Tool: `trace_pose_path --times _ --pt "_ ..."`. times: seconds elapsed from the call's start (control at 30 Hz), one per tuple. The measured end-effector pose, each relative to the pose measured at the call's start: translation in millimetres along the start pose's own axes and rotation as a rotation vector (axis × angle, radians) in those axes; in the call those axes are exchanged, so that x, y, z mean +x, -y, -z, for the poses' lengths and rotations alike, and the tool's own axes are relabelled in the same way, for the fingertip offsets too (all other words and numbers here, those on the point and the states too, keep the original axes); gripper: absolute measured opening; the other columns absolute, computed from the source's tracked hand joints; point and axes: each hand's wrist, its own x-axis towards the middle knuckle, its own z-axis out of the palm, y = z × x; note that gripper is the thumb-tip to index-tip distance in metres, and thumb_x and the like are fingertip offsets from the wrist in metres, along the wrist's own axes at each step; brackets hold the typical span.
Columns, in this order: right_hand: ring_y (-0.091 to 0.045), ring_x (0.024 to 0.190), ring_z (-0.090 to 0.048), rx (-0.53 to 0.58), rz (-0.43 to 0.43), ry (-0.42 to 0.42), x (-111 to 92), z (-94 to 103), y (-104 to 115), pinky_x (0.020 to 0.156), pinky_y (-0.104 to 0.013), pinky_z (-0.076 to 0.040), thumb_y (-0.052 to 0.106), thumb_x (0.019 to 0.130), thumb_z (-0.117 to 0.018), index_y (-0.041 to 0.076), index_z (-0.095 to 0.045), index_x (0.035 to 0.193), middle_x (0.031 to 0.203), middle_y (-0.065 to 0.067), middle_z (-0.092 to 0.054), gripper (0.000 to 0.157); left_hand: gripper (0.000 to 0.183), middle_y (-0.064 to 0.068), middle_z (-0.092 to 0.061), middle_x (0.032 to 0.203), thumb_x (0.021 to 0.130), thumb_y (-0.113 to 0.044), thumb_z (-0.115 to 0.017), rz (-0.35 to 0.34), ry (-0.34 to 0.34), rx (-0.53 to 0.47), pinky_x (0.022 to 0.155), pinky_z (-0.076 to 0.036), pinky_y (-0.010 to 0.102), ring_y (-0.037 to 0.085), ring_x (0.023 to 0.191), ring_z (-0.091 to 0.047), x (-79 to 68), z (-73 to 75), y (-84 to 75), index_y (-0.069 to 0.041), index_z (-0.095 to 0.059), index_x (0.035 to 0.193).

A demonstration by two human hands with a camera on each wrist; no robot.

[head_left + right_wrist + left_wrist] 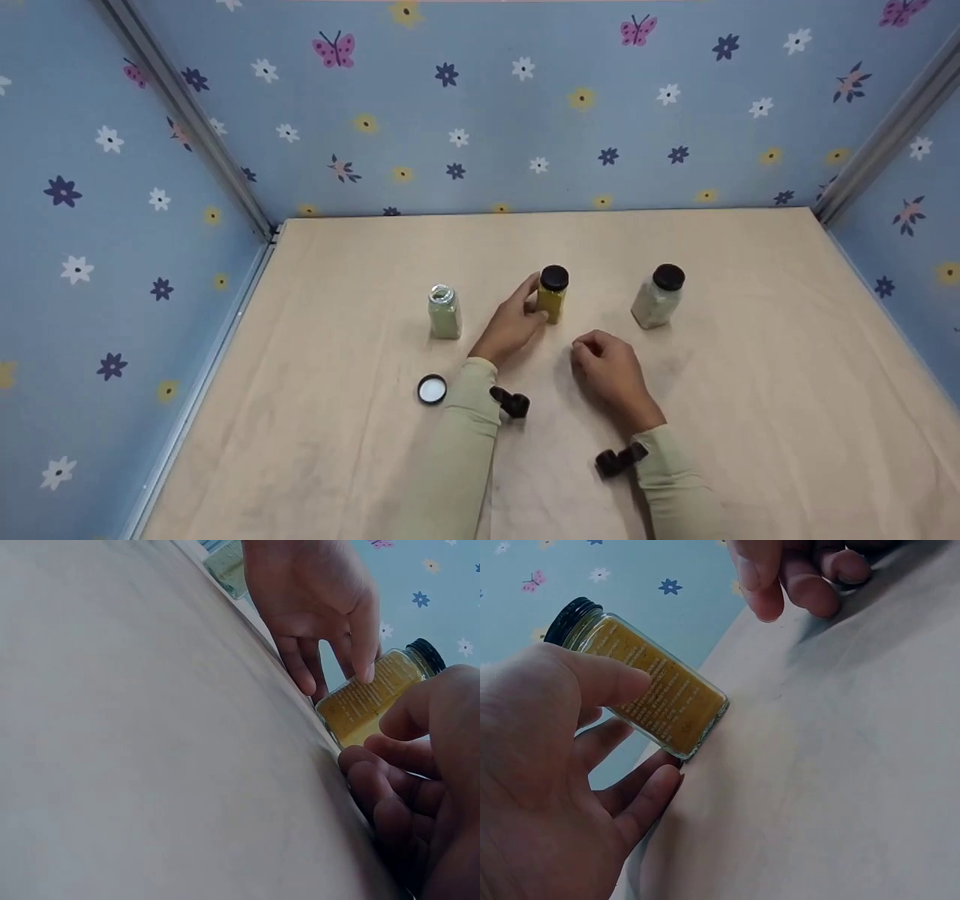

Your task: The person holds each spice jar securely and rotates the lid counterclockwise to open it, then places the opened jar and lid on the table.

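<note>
My left hand (514, 324) holds a glass jar of yellow powder (551, 304) that stands upright under its black lid. In the left wrist view the thumb lies across the printed label of that jar (667, 690), with fingers behind it. My right hand (611, 369), fingers loosely curled, is nearer the body and to the right of this jar, with nothing in its grasp. An uncapped glass jar of pale green contents (445, 315) stands left of the left hand. Below it a black lid (432, 390) lies with its white inside facing up.
At the right stands a glass jar with pale contents (657, 302), its black cap on. A cream cloth covers the table (750, 420). Blue patterned panels (525, 112) enclose the back and both sides, with metal posts (195, 112) at the corners.
</note>
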Motion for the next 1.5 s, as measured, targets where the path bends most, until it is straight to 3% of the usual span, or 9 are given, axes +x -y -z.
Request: trace_pose_path --times 0.17,0.43,0.73,1.17,1.5 --pt "-0.021 0.083 -0.057 -0.012 -0.008 0.023 1.8 -0.9 2.3 0.073 -0.036 -0.047 0.024 0.097 -0.061 0.013 -0.072 0.097 0.09 -0.003 -0.066 0.015 0.069 0.001 -0.041 0.156 0.097 -0.007 -0.055 -0.006 0.006 0.013 0.109 -0.038 0.034 0.015 0.128 -0.052 1.6 3.0 3.8 -0.024 -0.03 0.159" --pt "-0.021 0.083 -0.057 -0.04 -0.002 0.016 2.1 0.6 2.6 0.074 -0.036 -0.047 0.024 0.097 -0.061 0.013 -0.073 0.097 0.09 -0.002 -0.067 0.016 0.057 0.002 -0.049 0.149 0.099 -0.016 -0.06 -0.036 -0.023 0.016 0.109 -0.039 0.033 0.017 0.127 -0.053 -5.0 4.2 4.6 -0.018 -0.043 0.153" --pt "-0.021 0.083 -0.057 -0.015 -0.004 -0.002 2.4 2.5 -0.5 0.073 -0.035 -0.047 0.021 0.096 -0.062 0.012 -0.072 0.096 0.089 -0.003 -0.066 0.014 0.054 0.002 -0.057 0.125 0.092 -0.021 -0.073 -0.079 -0.129 0.063 0.094 -0.047 0.029 0.013 0.11 -0.057 -8.4 -7.0 4.5 -0.014 -0.056 0.143" --pt "-0.021 0.084 -0.057 -0.003 -0.007 0.01 0.3 2.7 0.5 0.073 -0.035 -0.047 0.022 0.096 -0.061 0.012 -0.072 0.097 0.09 -0.003 -0.066 0.015 0.053 0.006 -0.057 0.123 0.088 -0.031 -0.078 -0.034 -0.25 0.178 0.102 -0.046 0.035 0.019 0.119 -0.056 -24.7 -17.3 1.8 -0.006 -0.06 0.131" --pt "-0.021 0.073 -0.06 0.109 0.004 -0.021 0.9 1.1 1.3 0.059 -0.03 -0.05 0.016 0.098 -0.06 0.005 -0.071 0.105 0.087 -0.006 -0.065 0.017 0.048 0.006 -0.059 0.115 0.086 -0.029 -0.08 -0.099 -0.276 0.225 0.095 -0.048 0.035 0.018 0.107 -0.059 -33.4 -16.8 4.7 -0.005 -0.062 0.124"
